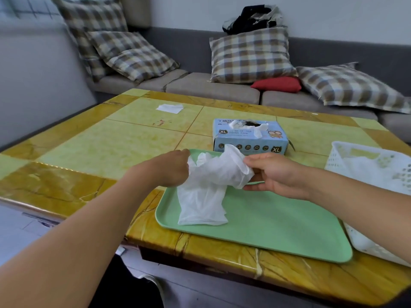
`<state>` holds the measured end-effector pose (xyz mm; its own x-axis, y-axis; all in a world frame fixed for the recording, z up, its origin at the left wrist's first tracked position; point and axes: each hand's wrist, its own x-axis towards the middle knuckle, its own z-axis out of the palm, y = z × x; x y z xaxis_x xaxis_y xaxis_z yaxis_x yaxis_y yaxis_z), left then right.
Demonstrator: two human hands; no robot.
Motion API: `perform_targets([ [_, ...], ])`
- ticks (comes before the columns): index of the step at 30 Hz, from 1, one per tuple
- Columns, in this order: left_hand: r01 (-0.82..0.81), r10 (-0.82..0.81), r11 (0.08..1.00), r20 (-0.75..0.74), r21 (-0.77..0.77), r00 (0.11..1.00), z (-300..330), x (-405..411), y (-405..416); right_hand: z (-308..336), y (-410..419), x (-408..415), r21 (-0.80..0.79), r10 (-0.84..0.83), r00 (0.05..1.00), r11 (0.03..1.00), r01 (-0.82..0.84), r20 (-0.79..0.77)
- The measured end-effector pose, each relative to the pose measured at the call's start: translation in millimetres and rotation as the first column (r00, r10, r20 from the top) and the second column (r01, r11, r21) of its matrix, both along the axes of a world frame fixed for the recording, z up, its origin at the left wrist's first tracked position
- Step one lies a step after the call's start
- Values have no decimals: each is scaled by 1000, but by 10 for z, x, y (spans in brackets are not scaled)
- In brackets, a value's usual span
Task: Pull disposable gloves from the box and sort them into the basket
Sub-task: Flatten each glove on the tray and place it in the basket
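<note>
Both hands hovered over the far left part of the green tray [278, 227], the left hand [169, 170] and right hand [273, 174] each pinching the white gloves [206, 187] that draped onto it, blocking that corner. The tray's near and right parts lay open. Just beyond the hands stood the glove box [250, 136], touching the tray's far edge, a barrier straight ahead. The white basket [373, 172] closed off the right side, against the tray. Leftward, the bench [100, 141] lay wide and open, with only a flat tissue [170, 108] far back.
</note>
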<state>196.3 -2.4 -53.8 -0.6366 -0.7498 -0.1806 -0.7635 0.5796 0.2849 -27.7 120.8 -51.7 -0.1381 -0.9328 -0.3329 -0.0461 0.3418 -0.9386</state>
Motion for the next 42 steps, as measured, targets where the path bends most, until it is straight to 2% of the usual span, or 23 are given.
perform_targets([
  [4,35,-39,997,56,64,998,-36,-24,75,25,27,-106,28,-33,999,999,32,43],
  [6,103,-112,992,125,74,986,-141,-52,148,45,33,-158,17,29,999,999,-29,-15],
  [7,128,-138,989,149,75,979,-206,-65,161,63,52,-184,16,111,988,994,-110,-111],
  [8,136,-146,988,153,78,977,-260,-74,166,91,87,-204,43,223,942,975,-220,-251],
  [10,110,-120,991,130,78,984,-291,-96,145,168,181,-221,202,473,751,880,-430,-462],
  [11,100,-110,992,131,77,985,-280,-96,128,194,229,-235,286,573,669,818,-498,-473],
  [12,94,-104,993,140,74,985,-262,-110,121,235,300,-267,327,627,641,778,-536,-442],
  [13,92,-102,993,158,69,982,-235,-129,92,281,364,-307,317,638,663,770,-554,-391],
  [14,95,-105,993,182,65,978,-190,-128,79,325,419,-321,265,612,714,791,-552,-339],
  [16,115,-120,993,180,38,976,-15,-189,98,402,470,-390,67,394,889,919,-389,-235],
  [17,109,-114,991,64,75,991,97,-226,149,422,452,-423,-16,250,955,967,-255,-162],
  [18,125,-98,972,-140,200,985,219,-333,243,451,470,-489,-60,125,990,990,-129,-64],
  [19,194,-40,904,-375,382,926,311,-435,356,467,484,-532,-67,62,997,996,-60,36],
  [20,313,44,783,-550,538,834,365,-540,476,474,499,-536,-52,37,992,998,-31,119],
  [21,418,99,678,-638,605,764,399,-688,601,486,537,-564,-35,28,983,999,-22,182],
  [22,467,118,634,-674,616,730,406,-845,721,505,584,-592,-22,32,974,999,-28,224],
  [26,383,292,688,-718,617,632,362,-1269,887,599,763,-610,-36,38,931,999,-26,362],
  [28,356,358,695,-730,625,583,385,-1344,875,602,843,-607,-68,2,951,998,20,310],
  [30,349,339,716,-738,605,584,397,-1347,871,555,893,-623,-74,-67,977,994,84,201],
  [35,231,240,752,-583,618,776,435,-1263,848,476,870,-688,-17,-148,980,988,152,136],
  [37,176,280,737,-532,652,799,434,-1265,772,435,794,-720,9,-190,974,982,191,120],
  [39,151,339,765,-590,626,733,426,-1326,705,426,696,-718,-42,-261,963,964,264,67],
  [42,182,284,901,-853,394,439,548,-1440,679,570,530,-762,-391,-373,925,864,318,-72],
])
